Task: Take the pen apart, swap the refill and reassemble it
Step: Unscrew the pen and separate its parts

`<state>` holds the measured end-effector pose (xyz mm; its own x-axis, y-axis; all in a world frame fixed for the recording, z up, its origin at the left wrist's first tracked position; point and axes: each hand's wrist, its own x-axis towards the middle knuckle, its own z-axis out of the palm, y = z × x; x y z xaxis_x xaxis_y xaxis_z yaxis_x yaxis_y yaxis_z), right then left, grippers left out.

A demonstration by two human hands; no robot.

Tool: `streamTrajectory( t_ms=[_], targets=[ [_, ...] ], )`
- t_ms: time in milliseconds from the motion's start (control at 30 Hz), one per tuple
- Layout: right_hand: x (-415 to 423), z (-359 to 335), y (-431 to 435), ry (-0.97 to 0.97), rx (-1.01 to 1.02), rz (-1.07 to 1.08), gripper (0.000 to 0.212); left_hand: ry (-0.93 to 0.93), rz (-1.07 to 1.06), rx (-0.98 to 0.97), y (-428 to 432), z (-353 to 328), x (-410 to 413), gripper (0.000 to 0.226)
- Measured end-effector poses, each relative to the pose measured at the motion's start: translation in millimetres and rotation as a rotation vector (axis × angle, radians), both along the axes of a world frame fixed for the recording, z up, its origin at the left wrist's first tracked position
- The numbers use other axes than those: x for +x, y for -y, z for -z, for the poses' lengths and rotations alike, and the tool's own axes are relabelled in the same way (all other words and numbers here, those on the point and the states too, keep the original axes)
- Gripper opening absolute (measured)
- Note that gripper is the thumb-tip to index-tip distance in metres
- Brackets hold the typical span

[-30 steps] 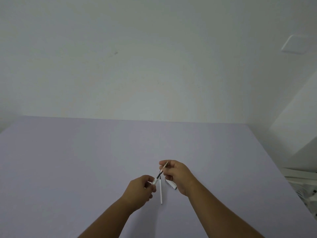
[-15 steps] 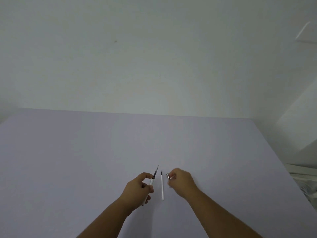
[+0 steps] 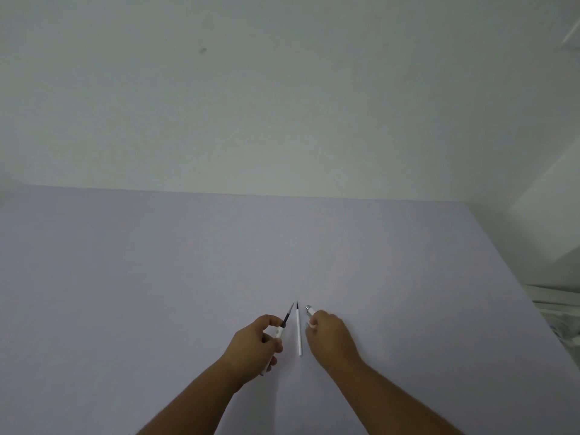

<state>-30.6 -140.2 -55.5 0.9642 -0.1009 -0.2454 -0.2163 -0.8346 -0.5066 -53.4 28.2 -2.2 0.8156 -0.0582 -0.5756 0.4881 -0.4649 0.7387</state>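
Pen barrel [image 3: 278, 332] pinched in left hand [image 3: 252, 348], tip piece [image 3: 310, 309] in right hand [image 3: 329, 335], over lilac table [image 3: 125, 277].

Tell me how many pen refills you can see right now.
2. One refill sticks out of the pen barrel in the left hand. The spare refill lies on the table between the hands.

A pale lavender table [image 3: 157, 293] fills the lower half of the view, its surface plain and matte. Behind it rises an off-white wall [image 3: 282, 105], which bears one small dark speck [image 3: 202, 50] (too small to tell what it is). At the right edge, beyond the table's corner, a white ridged object [image 3: 555, 298] shows in part, cut off by the frame.
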Motion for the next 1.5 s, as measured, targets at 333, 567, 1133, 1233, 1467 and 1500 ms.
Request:
streamTrajectory(
  t_ms=[333,567,1133,1233,1467,1500],
  targets=[
    [16.0,-45.0,-2.3,-0.195,0.724,0.223,0.011,0.029,0.035,-0.043,16.4,-6.6,7.8,0.026],
    [42.1,-44.6,41.0,-0.112,0.318,0.308,0.03,-0.005,0.0,-0.059,8.7,0.7,5.4,0.025],
    [29.8,-5.7,45.3,-0.173,0.073,0.264,0.035,0.013,-0.02,-0.044,4.3,14.9,5.8,0.022],
    [30.4,-9.6,40.4,-0.098,0.092,0.296,0.025,0.024,-0.029,-0.038,2.0,15.2,7.0,0.023],
    [40.9,-16.4,-5.5,-0.113,-0.028,0.012,0.026,0.031,-0.064,-0.006,-2.2,13.6,10.1,0.018],
    [42.4,-15.4,-13.2,-0.137,-0.073,-0.024,0.026,0.031,-0.068,0.003,-2.7,13.2,10.4,0.017]
  ],
)
